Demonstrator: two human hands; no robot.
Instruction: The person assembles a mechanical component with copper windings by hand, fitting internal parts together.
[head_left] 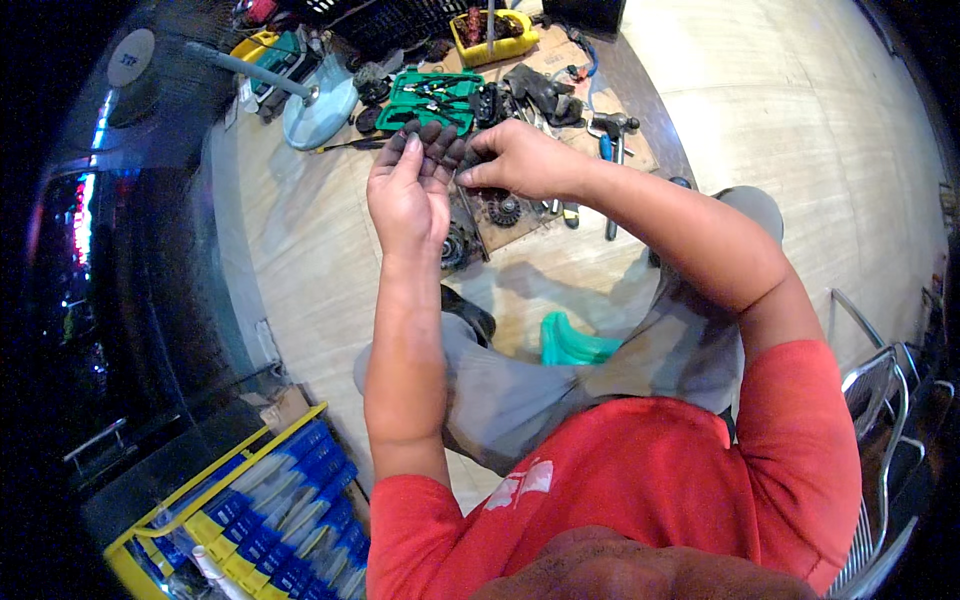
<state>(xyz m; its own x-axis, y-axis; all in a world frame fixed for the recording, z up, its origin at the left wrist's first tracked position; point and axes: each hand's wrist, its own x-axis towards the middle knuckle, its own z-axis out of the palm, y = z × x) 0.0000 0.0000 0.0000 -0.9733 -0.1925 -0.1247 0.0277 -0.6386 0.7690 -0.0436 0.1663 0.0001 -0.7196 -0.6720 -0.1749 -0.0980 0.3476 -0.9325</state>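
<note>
Head view, looking down on a seated person in a red shirt and grey trousers. The left hand (408, 195) is raised palm-up, its grease-blackened fingers (425, 145) slightly spread and curled, cradling a small dark part (462, 162) at the fingertips. The right hand (520, 160) meets it from the right, its fingers pinched together on the same small dark part, which sits between the two hands, above the floor and well clear of it; its exact kind is too small to tell.

Directly below the hands, on the pale wooden floor (300, 250), lies a board (520, 215) carrying a toothed gear (505, 210), with a round dark motor-like component (455, 245) beside it. Farther off stand an open green tool case (430, 98), a yellow tray (495, 38), a hammer (612, 125) and the round base of a fan (320, 112). A green sandal (572, 343) lies between the knees. At lower left, a yellow-rimmed crate (255, 520) holds blue-labelled items.
</note>
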